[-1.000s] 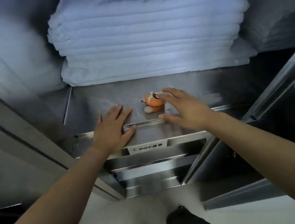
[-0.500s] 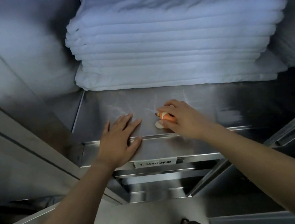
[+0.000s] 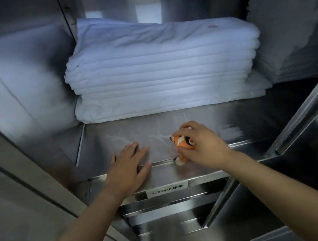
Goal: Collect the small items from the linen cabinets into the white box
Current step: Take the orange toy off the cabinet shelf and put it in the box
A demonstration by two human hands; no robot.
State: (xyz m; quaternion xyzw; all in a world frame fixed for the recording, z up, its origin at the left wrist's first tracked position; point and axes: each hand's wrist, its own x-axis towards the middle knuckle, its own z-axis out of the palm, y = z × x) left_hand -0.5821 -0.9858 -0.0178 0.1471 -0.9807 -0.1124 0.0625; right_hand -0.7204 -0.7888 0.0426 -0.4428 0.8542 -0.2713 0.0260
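A: Hands first. Right?

B: Right hand (image 3: 203, 145) curled over a small orange toy (image 3: 183, 142), fingers wrapped on top of it, thumb side hidden. Orange with white and black markings, looks like a little fox figure. Its white tail tip pokes out below the hand.

A: Toy lifted or on the shelf?

B: Cannot tell, hand covers the contact. It sits at the front edge of the steel shelf (image 3: 155, 128), about mid-width, slightly right of center.

A: Left?

B: Left hand (image 3: 128, 165) flat, palm down, fingers spread, holding nothing. Rests on the shelf's front lip, just beside the toy, to its left, not touching it.

A: Further out?

B: Stack of folded white linens (image 3: 164, 75) at the back of the shelf, well apart from both hands. More white fabric (image 3: 287, 30) in the back right corner. White label (image 3: 167, 188) on the shelf's front face, under the hands; text partly blurred. Cabinet door (image 3: 303, 114) open at right edge.
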